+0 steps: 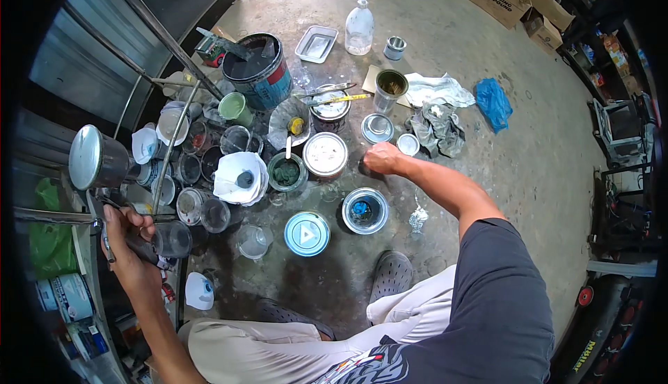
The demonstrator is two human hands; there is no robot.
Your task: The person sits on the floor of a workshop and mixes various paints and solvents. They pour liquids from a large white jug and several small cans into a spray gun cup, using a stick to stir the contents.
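In my left hand (129, 238) is a spray gun (104, 158), its round silver cup tilted up at the far left; my fingers wrap round its handle. My right hand (381, 158) reaches down to the floor with its fingers closed. Whatever those fingers hold, if anything, is hidden under the hand. Close by it are a small round tin (377, 130), a small white-topped container (408, 144) and a can with a paint-smeared white lid (325, 155). Nearer me stand a container with blue paint inside (364, 210) and a closed can with a blue-rimmed lid (307, 233).
Used plastic cups (216, 215) crowd the left beside a metal stand (164, 168). Farther off are a large paint bucket (261, 71), a clear bottle (359, 29), a brown-stained cup (391, 90), crumpled rags (438, 128) and a blue plastic bag (493, 103). My shoes flank the near floor.
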